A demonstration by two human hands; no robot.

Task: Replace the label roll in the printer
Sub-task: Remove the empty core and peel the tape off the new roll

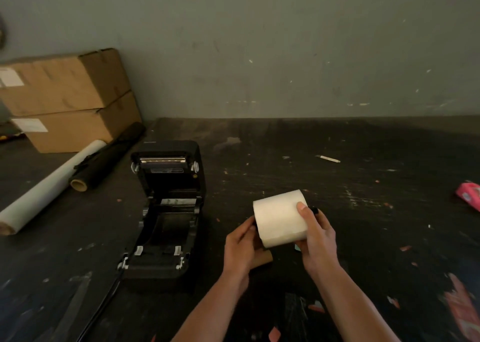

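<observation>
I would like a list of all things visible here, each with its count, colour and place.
printer: 1, black, lid open, left of centre on the table
label roll: 1, white, held between both hands, right of the printer
core: 1, brown, under the roll by the left hand
boxes: 2, brown, stacked, far left
long rolls: 2, one white, one black, beside the boxes
packet: 1, pink, right edge
table: 1, dark, scuffed
cable: 1, black, from the printer's front left
hands: 2, left and right, each at one end of the label roll
</observation>
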